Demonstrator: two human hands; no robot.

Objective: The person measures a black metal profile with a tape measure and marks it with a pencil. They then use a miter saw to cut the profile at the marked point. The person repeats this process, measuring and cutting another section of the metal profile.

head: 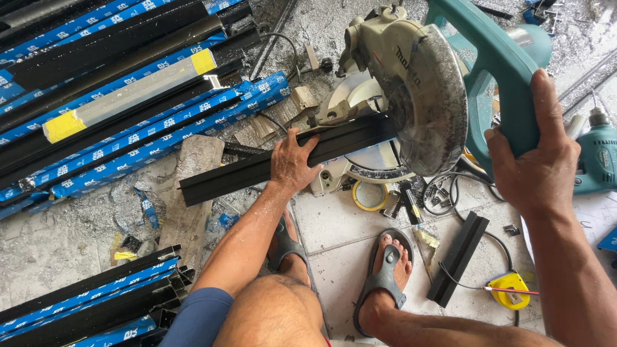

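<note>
My left hand presses down on a long black aluminium profile that lies across the base of a mitre saw. My right hand is closed around the saw's teal handle. The dusty blade guard is lowered onto the profile's right end. I am squatting, with both feet in grey sandals on the tiled floor.
Stacks of black profiles with blue wrapping lie to the left, and more lie at the lower left. A short black offcut, a yellow tape measure, a tape roll and a teal drill lie around. Metal shavings cover the floor.
</note>
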